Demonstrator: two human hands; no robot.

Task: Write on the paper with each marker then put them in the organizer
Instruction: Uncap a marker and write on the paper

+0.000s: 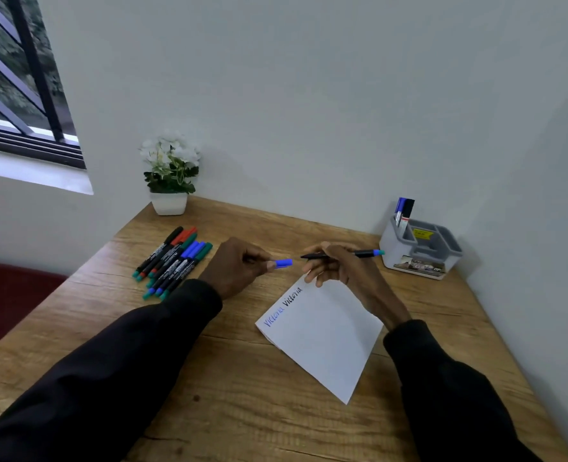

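Note:
A white sheet of paper (325, 335) lies on the wooden table, with one word written in blue and once more in black near its top left edge. My left hand (239, 266) pinches a blue marker cap (284, 263) above the table. My right hand (339, 265) grips an uncapped black-bodied marker (364, 253), tip pointing left toward the cap, a small gap between them. Several capped markers (172, 260) lie in a pile at the left. A grey organizer (420, 250) stands at the back right with two markers (404, 210) upright in its left compartment.
A white pot of white flowers (170, 176) stands at the table's back left corner. Walls close the table at the back and right. A window (12, 78) is at the far left, and a dark red seat (6, 295) sits beside the table's left edge.

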